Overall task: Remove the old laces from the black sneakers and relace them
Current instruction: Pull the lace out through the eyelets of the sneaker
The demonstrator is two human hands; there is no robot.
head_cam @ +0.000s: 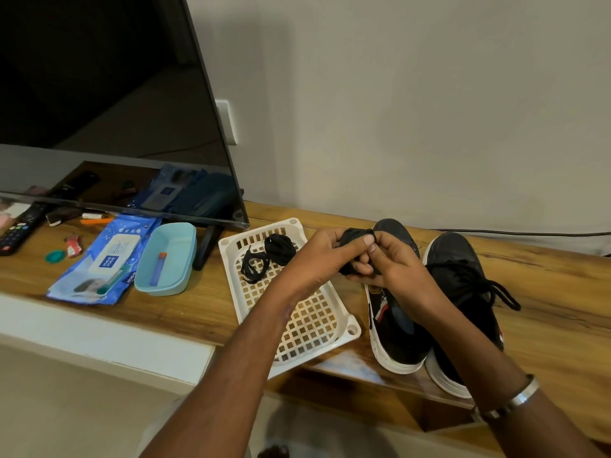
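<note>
Two black sneakers with white soles stand side by side on the wooden shelf. The left sneaker [395, 328] has no lace visible; the right sneaker [463, 272] is laced, its lace ends trailing right. Above the left sneaker's toe, my left hand [325, 256] and my right hand [393, 262] together hold a wound bundle of black lace [355, 238], fingers curled round it. Two more black lace bundles [269, 256] lie in the white basket [310, 338] left of the shoes.
A TV [109, 104] on a stand fills the left. In front of it lie a blue wipes pack [102, 262], a light blue tray [172, 282] with a small tube, a remote [18, 231] and small items. A cable [529, 232] runs along the wall.
</note>
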